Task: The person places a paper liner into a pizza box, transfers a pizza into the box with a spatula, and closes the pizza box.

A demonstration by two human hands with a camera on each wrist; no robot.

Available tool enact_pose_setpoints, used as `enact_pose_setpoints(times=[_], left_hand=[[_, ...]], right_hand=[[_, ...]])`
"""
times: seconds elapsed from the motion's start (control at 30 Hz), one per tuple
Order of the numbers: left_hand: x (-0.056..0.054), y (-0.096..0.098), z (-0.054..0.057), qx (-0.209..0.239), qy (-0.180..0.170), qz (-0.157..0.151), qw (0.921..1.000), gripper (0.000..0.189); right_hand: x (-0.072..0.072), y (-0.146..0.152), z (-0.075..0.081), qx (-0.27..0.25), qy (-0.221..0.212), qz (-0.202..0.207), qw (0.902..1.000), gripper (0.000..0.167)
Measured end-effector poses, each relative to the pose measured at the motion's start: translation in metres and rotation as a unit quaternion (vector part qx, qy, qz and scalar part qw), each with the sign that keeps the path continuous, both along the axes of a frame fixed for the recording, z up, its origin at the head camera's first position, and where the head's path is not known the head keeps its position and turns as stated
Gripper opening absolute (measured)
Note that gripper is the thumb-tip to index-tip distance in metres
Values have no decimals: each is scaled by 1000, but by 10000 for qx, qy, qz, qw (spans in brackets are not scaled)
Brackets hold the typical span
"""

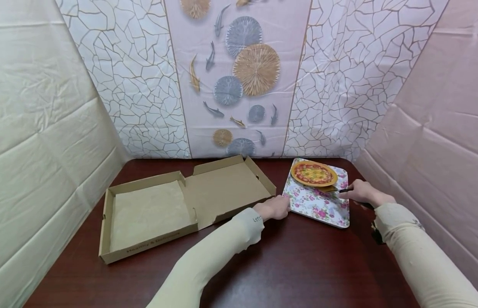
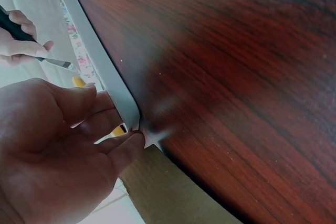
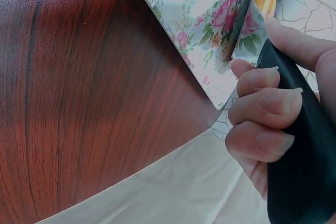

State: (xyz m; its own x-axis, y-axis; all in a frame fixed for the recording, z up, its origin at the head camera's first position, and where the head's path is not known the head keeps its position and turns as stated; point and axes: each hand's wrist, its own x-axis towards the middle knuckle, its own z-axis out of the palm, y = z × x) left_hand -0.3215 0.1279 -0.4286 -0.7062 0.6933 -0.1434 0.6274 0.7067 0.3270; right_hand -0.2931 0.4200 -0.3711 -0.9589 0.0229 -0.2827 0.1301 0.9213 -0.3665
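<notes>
A round pizza (image 1: 315,173) with a yellow rim lies on the far part of a flower-patterned tray (image 1: 319,212). My right hand (image 1: 362,192) grips the black handle (image 3: 299,145) of a pizza server, fingers wrapped round it. Its shiny metal blade (image 1: 329,188) reaches the pizza's near right edge, and the blade's tip is hidden there. At the tray's near left corner, my left hand (image 1: 276,207) holds the tray's edge with curled fingertips, seen close up in the left wrist view at the pale tray side (image 2: 100,51).
An opened cardboard pizza box (image 1: 148,214) lies on the left of the dark red wooden table (image 1: 285,265). Its unfolded lid (image 1: 227,184) extends right, close to the tray and my left hand. Cloth walls (image 1: 435,128) enclose the table at the back and sides.
</notes>
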Motion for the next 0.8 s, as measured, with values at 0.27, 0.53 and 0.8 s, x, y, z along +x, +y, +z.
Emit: enact_pose_setpoints(times=[0.27, 0.53, 0.8], left_hand=[[-1, 0, -2, 49, -89, 12, 9999, 38], [-2, -1, -3, 79, -146, -30, 9999, 39], [-5, 2, -5, 39, -161, 9, 9999, 40]], right_hand=[[1, -3, 1, -4, -25, -1, 10000, 36], [-3, -1, -4, 99, 78, 37, 9999, 39], [-6, 0, -3, 175, 173, -13, 9997, 39]])
